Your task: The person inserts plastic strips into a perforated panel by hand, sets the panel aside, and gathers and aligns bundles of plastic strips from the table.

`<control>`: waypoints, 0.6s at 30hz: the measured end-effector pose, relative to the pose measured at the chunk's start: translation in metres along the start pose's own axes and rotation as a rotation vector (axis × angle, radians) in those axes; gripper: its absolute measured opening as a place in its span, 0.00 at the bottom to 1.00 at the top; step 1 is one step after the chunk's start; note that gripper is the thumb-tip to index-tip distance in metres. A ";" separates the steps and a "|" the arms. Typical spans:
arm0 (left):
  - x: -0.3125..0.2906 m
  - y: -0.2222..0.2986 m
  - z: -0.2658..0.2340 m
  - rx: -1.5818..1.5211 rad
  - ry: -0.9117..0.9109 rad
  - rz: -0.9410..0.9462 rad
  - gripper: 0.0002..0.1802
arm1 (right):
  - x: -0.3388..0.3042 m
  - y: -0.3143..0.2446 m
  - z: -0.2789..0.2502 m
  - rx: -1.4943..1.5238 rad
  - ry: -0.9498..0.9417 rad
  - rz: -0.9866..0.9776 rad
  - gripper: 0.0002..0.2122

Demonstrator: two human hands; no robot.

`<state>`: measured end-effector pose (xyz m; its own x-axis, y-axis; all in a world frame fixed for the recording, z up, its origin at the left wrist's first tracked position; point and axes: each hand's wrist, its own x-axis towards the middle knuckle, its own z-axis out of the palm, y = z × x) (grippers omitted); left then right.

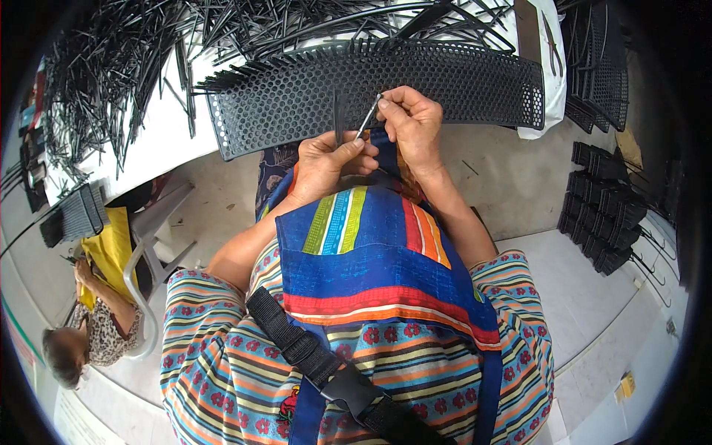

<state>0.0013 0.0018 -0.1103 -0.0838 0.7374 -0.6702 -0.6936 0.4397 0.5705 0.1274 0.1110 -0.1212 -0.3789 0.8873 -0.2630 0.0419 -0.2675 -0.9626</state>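
Right of right hand (411, 126) — open above floor (512, 178) | ahead — perforated panel (460, 85), strip pile (111, 81) block

The white-topped table (169, 132) carries a dense, tangled heap of thin black strips (111, 70) at its left, with more scattered across the back. A long black perforated panel (445, 85) lies along the near edge, strips in a row on its far left rim. A flat brown bar (528, 33) lies at the right.
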 end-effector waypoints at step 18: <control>-0.006 0.013 -0.008 -0.010 -0.123 -0.026 0.10 | 0.000 -0.005 -0.007 -0.045 -0.139 -0.062 0.04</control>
<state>-0.0123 -0.0012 -0.1025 0.0225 0.7833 -0.6213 -0.7019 0.4549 0.5481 0.1337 0.1152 -0.1165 -0.5061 0.8401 -0.1950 0.0549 -0.1943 -0.9794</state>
